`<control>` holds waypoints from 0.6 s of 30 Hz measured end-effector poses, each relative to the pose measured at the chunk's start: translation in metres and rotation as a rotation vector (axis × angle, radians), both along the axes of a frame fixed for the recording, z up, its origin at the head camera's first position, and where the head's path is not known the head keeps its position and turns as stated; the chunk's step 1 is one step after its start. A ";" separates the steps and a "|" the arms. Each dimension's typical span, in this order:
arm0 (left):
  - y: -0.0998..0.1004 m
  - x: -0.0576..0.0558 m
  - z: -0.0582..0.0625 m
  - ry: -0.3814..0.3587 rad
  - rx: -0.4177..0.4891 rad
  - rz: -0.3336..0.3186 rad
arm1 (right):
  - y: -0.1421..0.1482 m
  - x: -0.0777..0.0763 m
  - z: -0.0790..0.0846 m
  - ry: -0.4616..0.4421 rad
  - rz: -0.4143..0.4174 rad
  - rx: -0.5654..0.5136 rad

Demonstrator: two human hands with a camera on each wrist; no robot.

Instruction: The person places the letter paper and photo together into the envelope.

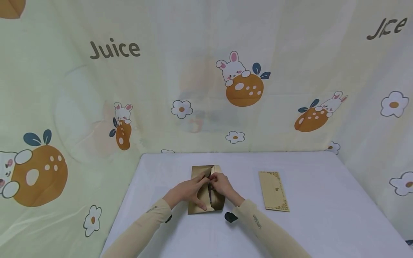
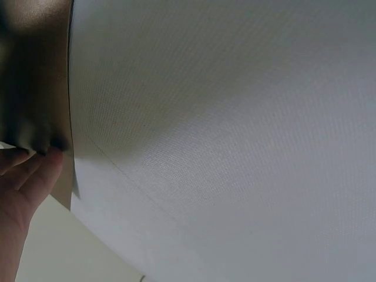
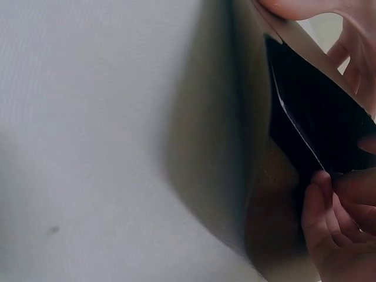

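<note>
A gold paper envelope (image 1: 200, 197) lies on the table, its flap folded out to the right and a dark slot gaping along its mouth. My left hand (image 1: 190, 190) rests on the envelope's left part, thumb stretched toward the near edge and fingers reaching to the mouth. At that mouth my right hand (image 1: 222, 184) pinches the paper with curled fingertips. The right wrist view shows the envelope's dark inside and a thin pale edge running to the right fingers (image 3: 320, 202); whether this edge belongs to the envelope or something inside, I cannot tell.
To the right lies a flat gold card or envelope (image 1: 275, 191) with an ornate border. A white cover lies over the table (image 1: 322, 222). Behind it hangs a curtain (image 1: 200, 79) printed with rabbits, oranges and flowers.
</note>
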State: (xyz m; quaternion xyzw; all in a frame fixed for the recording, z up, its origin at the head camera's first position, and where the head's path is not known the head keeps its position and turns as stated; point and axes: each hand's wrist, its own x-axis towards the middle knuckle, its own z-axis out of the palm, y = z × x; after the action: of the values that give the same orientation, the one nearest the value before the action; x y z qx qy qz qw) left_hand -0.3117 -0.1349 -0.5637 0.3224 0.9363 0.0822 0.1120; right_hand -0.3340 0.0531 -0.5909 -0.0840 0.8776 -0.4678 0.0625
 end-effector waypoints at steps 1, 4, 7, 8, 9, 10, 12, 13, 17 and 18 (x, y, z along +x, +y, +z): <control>0.000 0.000 0.000 0.001 0.001 0.000 | 0.000 0.000 0.000 0.005 0.000 0.002; 0.000 0.000 0.000 0.005 0.000 -0.004 | 0.000 0.001 0.001 0.017 0.002 0.008; 0.000 0.001 0.000 0.001 0.001 -0.005 | 0.001 0.000 0.001 0.017 0.016 0.017; 0.000 0.001 0.000 0.000 0.001 -0.006 | 0.001 -0.001 0.000 0.016 0.023 0.023; 0.000 0.001 0.000 -0.001 0.000 -0.007 | 0.002 -0.001 0.000 0.014 0.028 0.025; 0.000 0.001 0.000 -0.003 -0.002 -0.007 | 0.004 -0.001 0.000 0.013 0.030 0.027; 0.000 0.000 0.000 -0.003 -0.005 -0.006 | 0.007 -0.002 0.001 0.017 0.029 0.037; 0.000 0.000 0.000 -0.002 -0.008 -0.006 | 0.009 -0.002 0.001 0.023 0.030 0.042; 0.001 -0.002 0.000 0.001 -0.020 -0.007 | 0.017 0.000 0.003 0.050 0.035 0.037; 0.001 -0.002 -0.001 0.001 -0.025 -0.007 | 0.020 0.001 0.004 0.053 0.034 0.028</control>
State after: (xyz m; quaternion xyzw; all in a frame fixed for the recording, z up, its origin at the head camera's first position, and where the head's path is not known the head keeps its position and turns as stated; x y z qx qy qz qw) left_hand -0.3135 -0.1343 -0.5645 0.3242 0.9363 0.0700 0.1156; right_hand -0.3333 0.0728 -0.5868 -0.1102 0.8838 -0.4521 0.0483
